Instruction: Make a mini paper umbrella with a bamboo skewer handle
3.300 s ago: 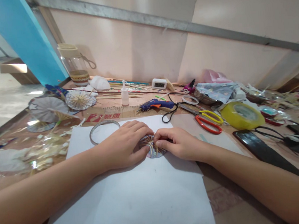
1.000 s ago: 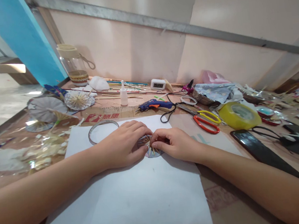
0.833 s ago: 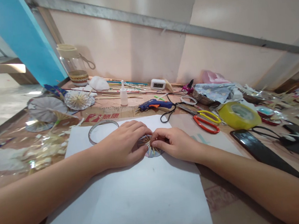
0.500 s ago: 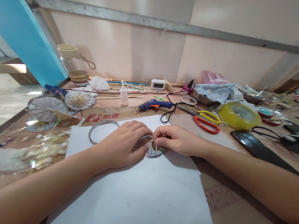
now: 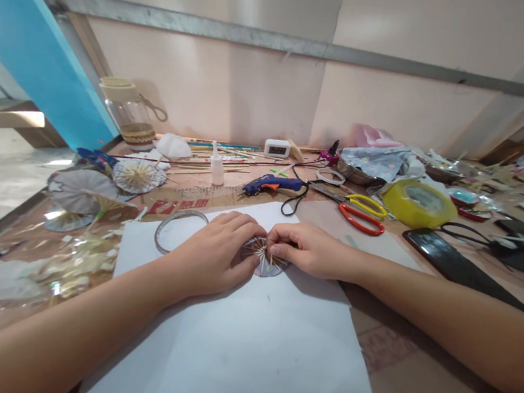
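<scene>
A small round patterned paper umbrella top (image 5: 266, 267), with thin wooden ribs spread like spokes, lies on white paper sheets (image 5: 256, 344). From the left, my left hand (image 5: 227, 248) grips its edge, thumb at the near side and fingers over the far side. My right hand (image 5: 301, 248) is closed in a pinch at the umbrella top's right side, on a thin wooden stick (image 5: 272, 258) over the ribs. The fingers hide part of the disc. Behind my left hand, a grey ring (image 5: 159, 236) rests on the paper.
Beyond the paper are a blue glue gun (image 5: 272, 184), a small glue bottle (image 5: 216, 167), and scissors (image 5: 359, 212). To the right lie yellow tape (image 5: 421, 202) and a phone (image 5: 461, 268). Finished-looking paper umbrellas (image 5: 138, 175) and a glass jug (image 5: 130, 113) stand at left.
My right hand has shifted very slightly left at the umbrella top, its pinch kept. My left hand stays in place on the disc.
</scene>
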Action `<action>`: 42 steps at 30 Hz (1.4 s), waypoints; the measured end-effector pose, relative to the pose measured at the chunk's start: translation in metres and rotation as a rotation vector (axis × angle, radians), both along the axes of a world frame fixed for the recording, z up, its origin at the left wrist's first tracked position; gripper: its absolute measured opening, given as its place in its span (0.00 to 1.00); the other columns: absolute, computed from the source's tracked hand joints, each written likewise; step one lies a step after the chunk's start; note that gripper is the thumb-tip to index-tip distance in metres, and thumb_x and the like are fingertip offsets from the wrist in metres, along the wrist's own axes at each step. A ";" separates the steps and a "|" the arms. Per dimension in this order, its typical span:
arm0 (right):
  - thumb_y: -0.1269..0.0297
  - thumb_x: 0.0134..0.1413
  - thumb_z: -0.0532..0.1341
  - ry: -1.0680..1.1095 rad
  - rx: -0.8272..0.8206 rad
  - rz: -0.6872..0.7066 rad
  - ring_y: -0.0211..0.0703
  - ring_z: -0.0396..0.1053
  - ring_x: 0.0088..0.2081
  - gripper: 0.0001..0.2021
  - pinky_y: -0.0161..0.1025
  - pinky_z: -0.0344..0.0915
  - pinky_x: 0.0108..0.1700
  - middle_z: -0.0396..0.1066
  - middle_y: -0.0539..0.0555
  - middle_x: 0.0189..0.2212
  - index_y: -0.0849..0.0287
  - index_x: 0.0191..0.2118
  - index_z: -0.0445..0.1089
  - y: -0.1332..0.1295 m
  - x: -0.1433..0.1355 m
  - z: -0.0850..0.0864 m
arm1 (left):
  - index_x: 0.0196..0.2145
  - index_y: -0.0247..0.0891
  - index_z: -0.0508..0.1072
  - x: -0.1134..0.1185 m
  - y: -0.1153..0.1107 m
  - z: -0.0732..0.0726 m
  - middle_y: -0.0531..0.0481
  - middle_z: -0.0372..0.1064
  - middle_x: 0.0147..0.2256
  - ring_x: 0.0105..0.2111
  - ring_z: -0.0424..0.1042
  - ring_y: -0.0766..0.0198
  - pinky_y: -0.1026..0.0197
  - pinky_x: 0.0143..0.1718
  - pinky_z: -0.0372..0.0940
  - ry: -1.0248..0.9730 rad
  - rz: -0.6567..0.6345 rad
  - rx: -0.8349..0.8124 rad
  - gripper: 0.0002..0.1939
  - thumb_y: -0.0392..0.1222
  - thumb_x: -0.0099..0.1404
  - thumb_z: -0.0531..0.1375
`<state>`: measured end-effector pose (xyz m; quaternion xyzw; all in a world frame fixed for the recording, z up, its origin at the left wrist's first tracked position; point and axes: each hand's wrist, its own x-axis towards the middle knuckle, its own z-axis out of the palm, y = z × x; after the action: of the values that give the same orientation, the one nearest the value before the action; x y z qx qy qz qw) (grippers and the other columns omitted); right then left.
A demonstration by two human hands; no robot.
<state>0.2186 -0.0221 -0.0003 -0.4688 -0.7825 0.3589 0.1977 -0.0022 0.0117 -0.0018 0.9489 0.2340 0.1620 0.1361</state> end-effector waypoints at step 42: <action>0.64 0.64 0.56 0.027 0.359 -0.105 0.37 0.65 0.27 0.10 0.35 0.56 0.30 0.71 0.49 0.24 0.58 0.32 0.72 -0.011 0.000 -0.006 | 0.49 0.40 0.69 0.000 -0.001 0.003 0.46 0.70 0.46 0.48 0.68 0.54 0.52 0.53 0.61 -0.008 0.000 0.007 0.14 0.39 0.65 0.57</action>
<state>0.2189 -0.0334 -0.0062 -0.4613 -0.8058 0.2089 0.3070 -0.0021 0.0109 0.0009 0.9488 0.2328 0.1663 0.1339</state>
